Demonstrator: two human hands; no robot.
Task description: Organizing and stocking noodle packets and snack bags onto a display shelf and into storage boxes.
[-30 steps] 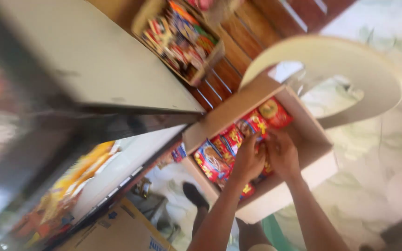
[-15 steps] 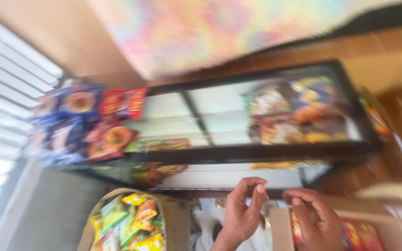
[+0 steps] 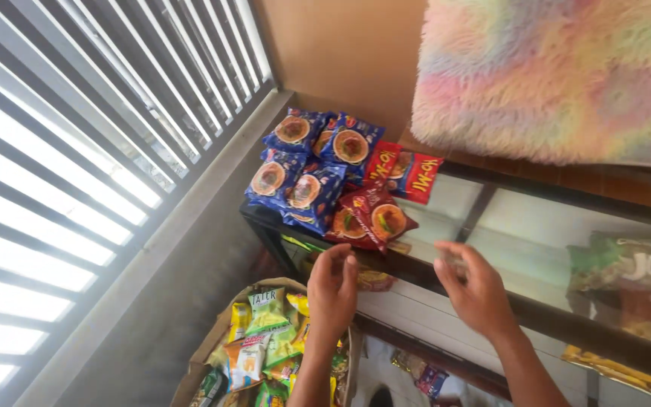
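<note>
Glass, dark-framed: a display case (image 3: 491, 290) with a flat top serves as the reference for everything listed. On its top, at the corner nearest the slatted window (image 3: 77, 173), lies a heap of snack packets: blue packets (image 3: 303, 169) with round orange pictures at the far end of the heap, red packets (image 3: 404, 169) just beside them toward the wall, and one dark red packet (image 3: 374, 218) at the near edge of the heap, tilted over the case's front rim. My left hand (image 3: 333, 290) hovers in front of that front rim, just below the dark red packet, fingers (image 3: 340, 260) loosely curled and partly open, palm turned inward; it holds nothing that I can see and touches no packet. My right hand (image 3: 476, 290) is raised over the front rim further along the case, away from the window; its fingers are spread and slightly bent, open, with nothing in them, though the fingertips are blurred. Inside the case, under the glass at the end away from the window, lie green and brown packets (image 3: 631, 283), with a yellow packet (image 3: 612, 369) on a lower level. Below the case, on the window side, stands a cardboard box (image 3: 212, 350) filled with green, yellow and orange packets (image 3: 265, 339). Above the case, against the wall, hangs a fluffy pastel rainbow fabric (image 3: 559, 75).
</note>
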